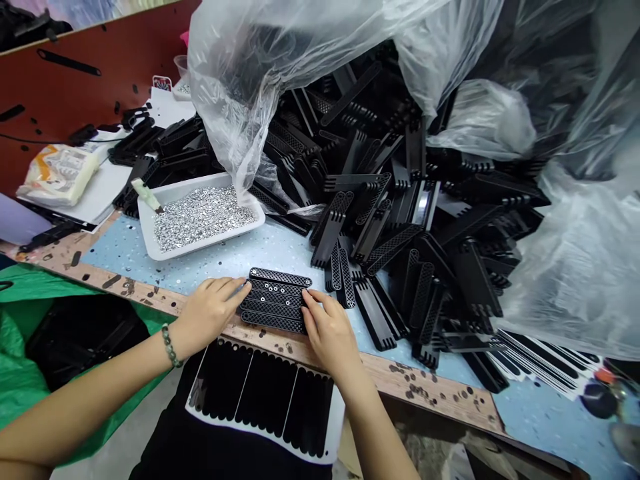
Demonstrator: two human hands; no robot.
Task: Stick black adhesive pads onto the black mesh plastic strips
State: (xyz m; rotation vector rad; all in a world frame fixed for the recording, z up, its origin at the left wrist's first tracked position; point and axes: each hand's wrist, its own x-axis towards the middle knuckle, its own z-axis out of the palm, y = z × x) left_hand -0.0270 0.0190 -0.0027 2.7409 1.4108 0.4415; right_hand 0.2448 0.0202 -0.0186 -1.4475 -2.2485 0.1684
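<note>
A row of several black perforated plastic strips (277,299) lies side by side at the table's near edge, with small silver washers on some of them. My left hand (211,308) rests against the row's left end, fingers curled, pinching something thin I cannot make out. My right hand (327,328) lies at the row's right end, fingers bent and touching the strips. A white sheet (265,395) with black oblong stickers sits on my lap below the hands.
A white tray (197,217) of silver washers, with a small scoop, stands behind the left hand. A big heap of black plastic parts (400,220) spills from clear plastic bags (240,87) at right. A green bag (30,313) hangs at left.
</note>
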